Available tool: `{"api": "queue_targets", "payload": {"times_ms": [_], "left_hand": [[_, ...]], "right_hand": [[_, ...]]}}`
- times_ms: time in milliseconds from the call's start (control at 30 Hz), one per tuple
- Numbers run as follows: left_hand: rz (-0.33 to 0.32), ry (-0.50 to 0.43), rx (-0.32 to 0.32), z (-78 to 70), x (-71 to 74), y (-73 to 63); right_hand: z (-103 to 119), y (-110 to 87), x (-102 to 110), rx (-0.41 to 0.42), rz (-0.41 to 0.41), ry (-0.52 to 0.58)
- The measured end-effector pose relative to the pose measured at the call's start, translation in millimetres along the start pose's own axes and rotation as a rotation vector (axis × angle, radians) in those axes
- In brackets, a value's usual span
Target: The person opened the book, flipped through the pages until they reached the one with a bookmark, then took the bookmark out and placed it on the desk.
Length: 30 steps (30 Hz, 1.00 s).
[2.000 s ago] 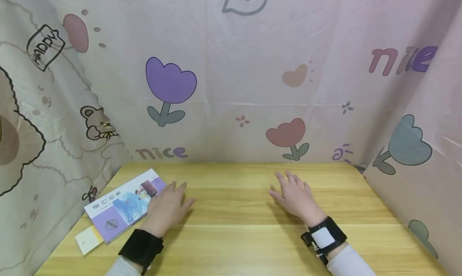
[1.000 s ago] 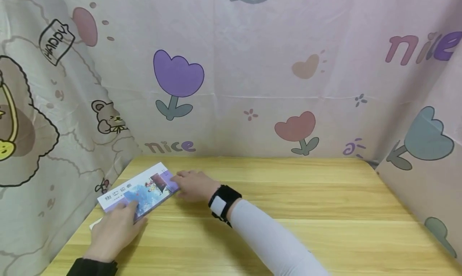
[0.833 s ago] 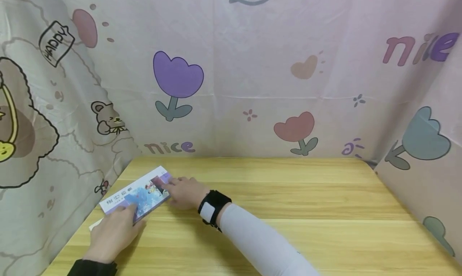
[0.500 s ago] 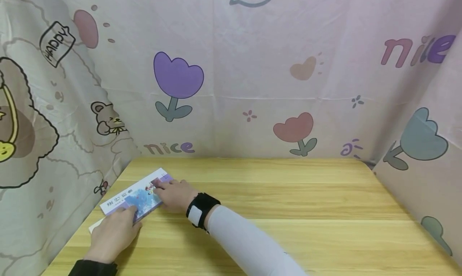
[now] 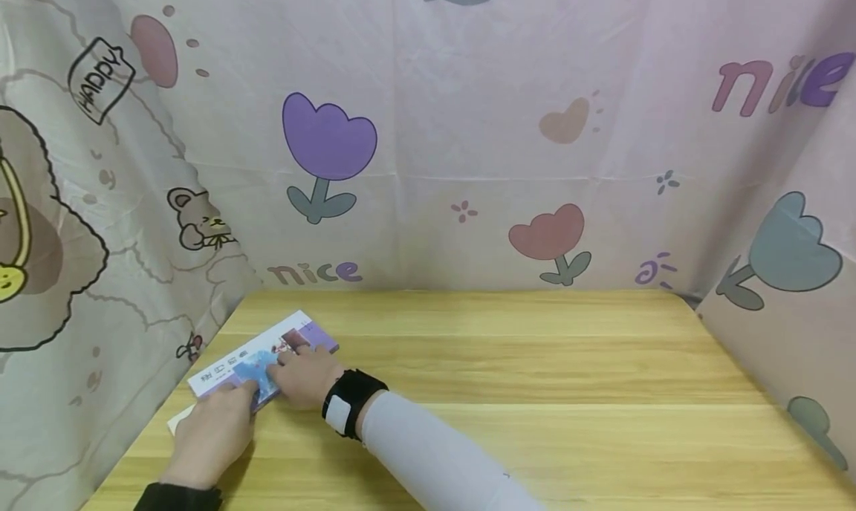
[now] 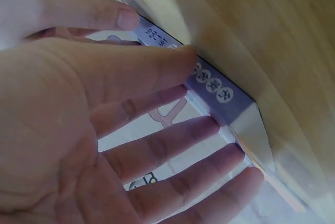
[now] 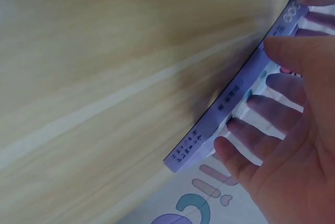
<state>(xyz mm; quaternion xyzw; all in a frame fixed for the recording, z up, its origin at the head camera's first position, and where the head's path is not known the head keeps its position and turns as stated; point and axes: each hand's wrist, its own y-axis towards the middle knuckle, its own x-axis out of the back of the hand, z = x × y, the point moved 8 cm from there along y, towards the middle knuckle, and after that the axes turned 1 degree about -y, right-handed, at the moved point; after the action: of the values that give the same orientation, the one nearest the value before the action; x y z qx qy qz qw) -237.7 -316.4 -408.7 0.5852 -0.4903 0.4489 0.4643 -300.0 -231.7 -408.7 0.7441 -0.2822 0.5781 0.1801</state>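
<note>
A flat purple-and-white printed box [image 5: 254,366] lies slantwise on the left part of the wooden table, with a cream piece [image 5: 177,420] at its lower left end. My left hand [image 5: 212,429] rests on that end; in the left wrist view its thumb [image 6: 178,59] is against the purple side and its nearly straight fingers reach over the top edge. My right hand [image 5: 307,377] touches the box near its middle. The right wrist view shows its thumb [image 7: 282,48] at the side and fingers over the top. The hands cover part of the printed face.
The wooden table [image 5: 535,377] extends to the right of both hands. Behind it hangs a pale curtain [image 5: 428,125] printed with flowers and words, and curtain panels also stand along the left and right sides.
Both hands have come from apart over the table onto the box. The right hand crossed left, then slid along it from the right end towards the middle. The box has shifted slightly nearer.
</note>
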Motion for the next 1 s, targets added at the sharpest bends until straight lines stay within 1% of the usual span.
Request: {"api": "queue_targets", "payload": {"times_ms": [133, 233, 300, 400, 467, 600, 767, 900, 1000], "left_hand": [[-0.007, 0.006, -0.014, -3.4, 0.3, 1.2], [0.000, 0.010, -0.009, -3.6, -0.9, 2.1], [-0.008, 0.011, -0.019, -6.2, -0.5, 3.1], [-0.039, 0.005, -0.058, -12.8, 0.3, 5.4], [-0.064, 0.002, -0.095, -18.6, 1.0, 7.6], [-0.091, -0.007, -0.147, -26.9, 0.8, 11.1], [-0.083, -0.037, -0.214, -40.2, -3.8, 16.1], [-0.096, -0.054, -0.283, -57.2, -6.9, 18.2], [-0.102, -0.077, -0.338, -72.3, -7.3, 20.2]], "right_hand": [[-3, -1.1, 0, -0.020, 0.001, -0.001], [-7, -2.3, 0, -0.017, 0.005, -0.001], [-9, -3.9, -1, -0.006, 0.005, -0.018], [-15, -8.6, 1, 0.012, -0.014, -0.071], [-20, -12.7, 2, 0.026, -0.036, -0.108], [-29, -22.8, 3, 0.052, -0.087, -0.132], [-43, -42.5, -1, 0.061, -0.125, -0.122], [-57, -66.1, -8, 0.050, -0.111, -0.093], [-68, -84.6, -14, 0.037, -0.099, -0.046]]}}
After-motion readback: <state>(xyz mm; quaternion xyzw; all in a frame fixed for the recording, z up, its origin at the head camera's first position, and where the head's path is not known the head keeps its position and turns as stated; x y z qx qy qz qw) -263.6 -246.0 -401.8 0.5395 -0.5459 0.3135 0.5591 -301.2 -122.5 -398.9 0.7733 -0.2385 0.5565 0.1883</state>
